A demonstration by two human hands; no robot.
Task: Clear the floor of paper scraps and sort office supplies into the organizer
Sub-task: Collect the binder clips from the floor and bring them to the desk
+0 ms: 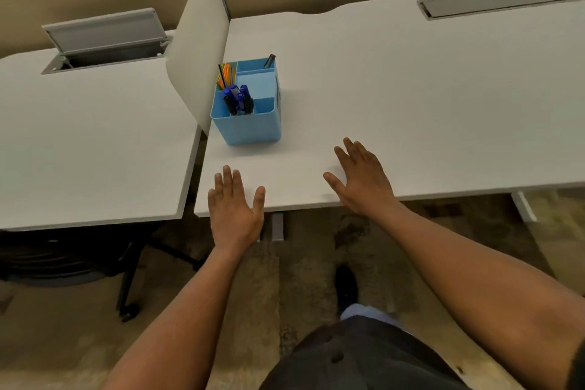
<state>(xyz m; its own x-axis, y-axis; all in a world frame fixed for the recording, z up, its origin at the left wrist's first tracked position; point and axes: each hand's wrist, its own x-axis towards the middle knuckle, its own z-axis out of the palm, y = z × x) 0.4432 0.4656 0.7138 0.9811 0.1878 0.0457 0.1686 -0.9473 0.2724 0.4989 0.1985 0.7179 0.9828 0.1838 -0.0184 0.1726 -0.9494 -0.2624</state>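
Standing at frame centre on the white desk (395,89), the light-looking, stiff blue plastic compartment organizer (250,111) seems best taken by its side walls, while left hand (234,209) and right hand (361,180) lie spread, holding nothing.

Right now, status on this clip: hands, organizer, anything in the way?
Left hand and right hand open, holding nothing. Blue organizer upright on white desk, markers inside. Nothing between hands and organizer.

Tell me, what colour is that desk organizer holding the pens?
Light blue; the organizer shows clearly in the head view.
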